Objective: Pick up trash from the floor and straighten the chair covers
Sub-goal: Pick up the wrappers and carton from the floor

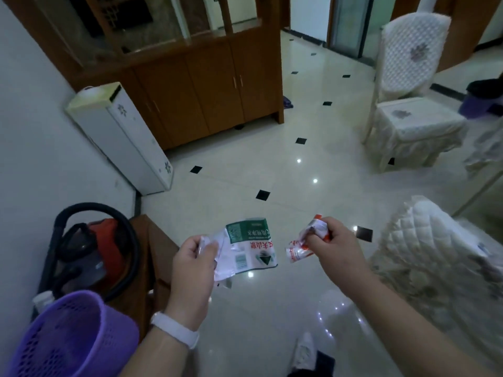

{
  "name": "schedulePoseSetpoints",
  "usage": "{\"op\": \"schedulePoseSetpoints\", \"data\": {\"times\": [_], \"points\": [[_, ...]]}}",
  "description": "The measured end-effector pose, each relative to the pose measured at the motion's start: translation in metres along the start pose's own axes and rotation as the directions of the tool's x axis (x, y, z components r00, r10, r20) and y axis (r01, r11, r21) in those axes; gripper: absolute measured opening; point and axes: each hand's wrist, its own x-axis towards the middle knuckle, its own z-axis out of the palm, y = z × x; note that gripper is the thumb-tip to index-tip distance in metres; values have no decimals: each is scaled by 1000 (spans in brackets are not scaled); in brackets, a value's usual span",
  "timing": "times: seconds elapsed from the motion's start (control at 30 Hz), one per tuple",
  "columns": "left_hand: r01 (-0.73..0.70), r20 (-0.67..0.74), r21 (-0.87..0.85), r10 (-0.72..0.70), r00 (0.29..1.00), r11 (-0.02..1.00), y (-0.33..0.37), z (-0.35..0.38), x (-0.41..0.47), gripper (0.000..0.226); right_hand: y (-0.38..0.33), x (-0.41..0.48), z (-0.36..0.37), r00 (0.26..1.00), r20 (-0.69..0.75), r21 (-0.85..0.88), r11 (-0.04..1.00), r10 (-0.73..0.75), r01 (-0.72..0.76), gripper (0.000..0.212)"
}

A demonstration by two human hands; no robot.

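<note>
- Glossy cream tile floor [245, 164] with little black diamond insets, brown wooden cabinet [206, 85] at 11 o'clock, ceiling lights bouncing off everything.
- Left hand [194, 257] pinches a flat green-and-white plastic bottle label [249, 248] by one edge, about dead centre and up off the floor. It's thin crinkly film, so an edge pinch is plenty.
- Right hand [333, 246], at 3 o'clock from the label, has its fingers curled tight round a crumpled red-and-white plastic wrapper [299, 250]. The two bits of trash are well apart, one per hand.
- Purple perforated plastic basket [68, 341] sits at 7 o'clock beside the left forearm, mouth up. My guess is that's where both pieces go.
- Quilted white fabric chair cover [424, 240] at 4 o'clock looks soft and a bit rumpled, though it's blurry. A second covered chair [408, 63] stands at 1 o'clock with a ruffled skirt. Covers look like the part not done yet.
</note>
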Motion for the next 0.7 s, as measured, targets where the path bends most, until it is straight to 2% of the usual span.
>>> {"op": "schedulePoseSetpoints", "data": {"times": [0.2, 0.37, 0.7], "points": [[-15, 37, 59, 13, 999, 998, 37, 80, 105, 25, -12, 123, -20, 1000, 3, 20, 1000, 9, -9, 16], [11, 150, 63, -20, 989, 998, 43, 156, 155, 12, -10, 188, -59, 996, -86, 13, 1000, 29, -28, 15], [29, 381, 24, -36, 924, 999, 44, 314, 264, 22, 20, 287, -127, 932, -340, 22, 991, 128, -128, 22]]}}
